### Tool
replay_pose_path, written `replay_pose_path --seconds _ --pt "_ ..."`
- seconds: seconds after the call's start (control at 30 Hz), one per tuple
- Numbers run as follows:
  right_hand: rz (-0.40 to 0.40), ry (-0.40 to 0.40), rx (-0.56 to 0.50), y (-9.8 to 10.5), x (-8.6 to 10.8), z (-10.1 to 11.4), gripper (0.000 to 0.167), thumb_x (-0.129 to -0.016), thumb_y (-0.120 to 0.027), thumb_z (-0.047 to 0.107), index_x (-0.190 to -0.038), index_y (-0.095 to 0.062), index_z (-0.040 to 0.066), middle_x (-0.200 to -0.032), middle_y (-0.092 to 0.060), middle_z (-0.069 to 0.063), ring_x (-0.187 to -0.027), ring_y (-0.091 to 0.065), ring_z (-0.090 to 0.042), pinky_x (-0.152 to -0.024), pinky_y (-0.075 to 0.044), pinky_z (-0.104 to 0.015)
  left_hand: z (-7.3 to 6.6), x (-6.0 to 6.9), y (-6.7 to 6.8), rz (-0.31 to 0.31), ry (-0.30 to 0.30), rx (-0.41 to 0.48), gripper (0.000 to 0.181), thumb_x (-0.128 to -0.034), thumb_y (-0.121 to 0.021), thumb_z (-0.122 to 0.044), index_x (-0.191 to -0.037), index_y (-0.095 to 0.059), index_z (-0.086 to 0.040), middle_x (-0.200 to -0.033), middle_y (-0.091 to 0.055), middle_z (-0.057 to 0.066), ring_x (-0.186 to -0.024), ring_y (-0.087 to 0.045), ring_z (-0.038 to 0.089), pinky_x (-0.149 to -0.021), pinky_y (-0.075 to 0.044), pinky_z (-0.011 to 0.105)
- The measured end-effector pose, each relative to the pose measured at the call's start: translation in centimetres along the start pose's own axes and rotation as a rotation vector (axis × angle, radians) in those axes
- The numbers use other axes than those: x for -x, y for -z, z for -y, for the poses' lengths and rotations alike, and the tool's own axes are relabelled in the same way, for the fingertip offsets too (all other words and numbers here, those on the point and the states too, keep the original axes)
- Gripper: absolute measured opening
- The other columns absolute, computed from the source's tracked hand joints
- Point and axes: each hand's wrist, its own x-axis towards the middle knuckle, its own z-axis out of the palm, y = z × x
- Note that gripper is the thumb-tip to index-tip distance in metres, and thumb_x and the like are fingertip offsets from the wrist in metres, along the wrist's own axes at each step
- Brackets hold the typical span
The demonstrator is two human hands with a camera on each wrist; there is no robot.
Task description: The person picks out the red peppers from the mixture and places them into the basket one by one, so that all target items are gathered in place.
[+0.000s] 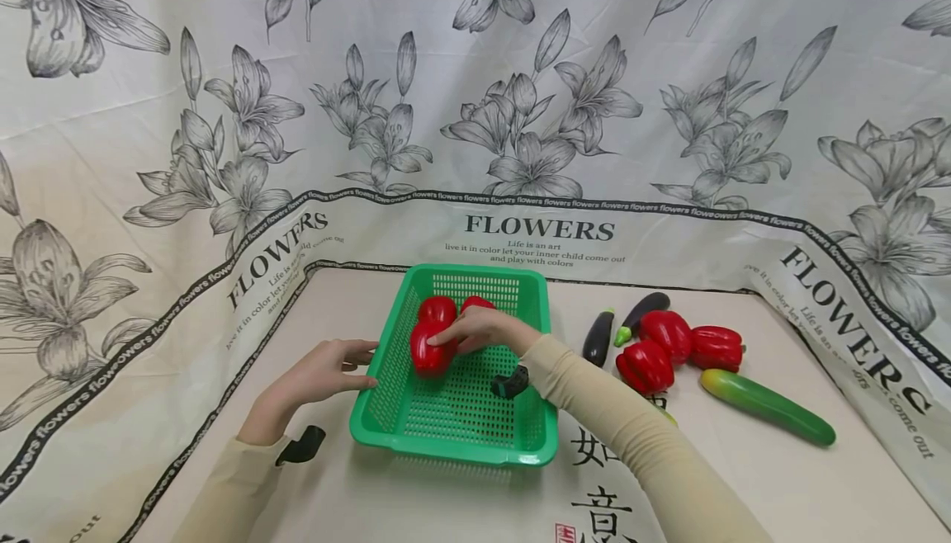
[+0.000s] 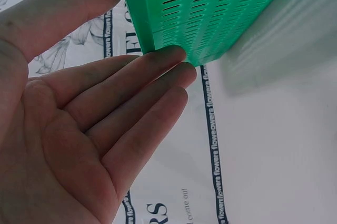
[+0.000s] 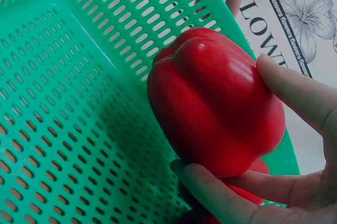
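Inside the green plastic basket (image 1: 461,447), my right hand (image 1: 479,328) holds a red bell pepper (image 3: 216,103) between thumb and fingers. In the head view that bell pepper (image 1: 429,351) is near the basket's left wall, partly covered by my fingers. Two more red peppers lie behind it: one red pepper (image 1: 437,310) at the left and another red pepper (image 1: 477,303) mostly hidden by the hand. My left hand (image 1: 327,374) is at the basket's left side. Its nearly straight fingers (image 2: 152,71) touch the perforated outer wall, with the thumb up at the rim.
Right of the basket lie two eggplants, one eggplant (image 1: 598,338) nearer and another eggplant (image 1: 646,312) behind. Beside them are three red bell peppers (image 1: 664,335) and a green cucumber (image 1: 768,407). Something yellow-green peeks out by my right sleeve (image 1: 631,427). Flower-printed cloth (image 1: 535,233) encloses the table.
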Motion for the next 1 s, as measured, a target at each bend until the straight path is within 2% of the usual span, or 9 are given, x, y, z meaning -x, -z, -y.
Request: replay_pose_path --seconds 0.23,0.43,0.6,0.73,0.83,0.9,1.0 --pt "-0.009 -0.031 -0.013 -0.5 -0.5 -0.2 0.054 -0.074 -0.081 0.019 -0.114 -0.051 -0.002 -0.116 -0.058 -0.012 -0.102 -0.061 -0.026 -0.095 -0.051 -0.046 -0.1 0.0 0.0 -0.002 0.002 0.002 0.062 -0.0833 -0.073 -0.024 -0.133 -0.05 0.005 -0.123 -0.063 0.018 -0.11 -0.062 0.034 -0.092 -0.053 0.047" --pt "-0.019 -0.024 0.025 -1.0 -0.9 -0.4 0.058 -0.074 -0.082 0.019 -0.117 -0.049 -0.003 -0.117 -0.055 -0.012 -0.105 -0.058 -0.025 -0.09 -0.055 -0.043 -0.1 -0.1 0.0 -0.002 -0.003 0.0 0.062 -0.0835 -0.073 -0.024 -0.133 -0.049 0.004 -0.123 -0.063 0.018 -0.11 -0.062 0.033 -0.092 -0.053 0.047" --pt "-0.023 -0.008 0.072 -1.3 -1.1 -0.6 0.049 -0.074 -0.081 0.019 -0.108 -0.054 -0.003 -0.113 -0.058 -0.012 -0.1 -0.061 -0.023 -0.088 -0.056 -0.042 -0.2 -0.1 -0.1 0.0 0.005 0.005 0.062 -0.0834 -0.073 -0.023 -0.133 -0.049 0.005 -0.121 -0.064 0.017 -0.11 -0.062 0.032 -0.091 -0.053 0.047" --pt "-0.027 0.001 0.104 -1.4 -1.2 -0.7 0.032 -0.076 -0.08 0.019 -0.088 -0.055 0.004 -0.102 -0.059 -0.01 -0.093 -0.064 -0.02 -0.088 -0.056 -0.041 -0.3 0.0 -0.1 -0.001 0.012 0.008 0.062 -0.0833 -0.073 -0.023 -0.133 -0.049 0.005 -0.121 -0.064 0.017 -0.11 -0.062 0.032 -0.092 -0.053 0.047" --pt "-0.029 0.006 0.126 -1.5 -1.2 -0.7 0.029 -0.077 -0.079 0.018 -0.077 -0.052 0.008 -0.095 -0.061 -0.009 -0.089 -0.065 -0.019 -0.088 -0.056 -0.041 -0.3 0.0 -0.1 -0.001 0.015 0.007 0.062 -0.0833 -0.073 -0.023 -0.133 -0.049 0.005 -0.122 -0.063 0.018 -0.11 -0.062 0.032 -0.092 -0.052 0.047" --pt "-0.029 0.009 0.133 -1.5 -1.3 -0.8 0.027 -0.078 -0.078 0.017 -0.076 -0.053 0.008 -0.094 -0.062 -0.009 -0.088 -0.065 -0.018 -0.089 -0.055 -0.041 -0.2 0.0 -0.1 0.0 0.017 0.006 0.062 -0.0834 -0.073 -0.023 -0.133 -0.049 0.005 -0.123 -0.063 0.018 -0.11 -0.062 0.033 -0.093 -0.052 0.048" --pt "-0.029 0.013 0.13 -1.5 -1.4 -0.8 0.025 -0.079 -0.078 0.016 -0.087 -0.059 0.002 -0.101 -0.063 -0.012 -0.092 -0.065 -0.021 -0.09 -0.054 -0.042 -0.2 0.0 0.0 -0.001 0.017 0.006 0.062 -0.0835 -0.072 -0.024 -0.134 -0.049 0.005 -0.123 -0.063 0.018 -0.111 -0.061 0.033 -0.093 -0.052 0.048"
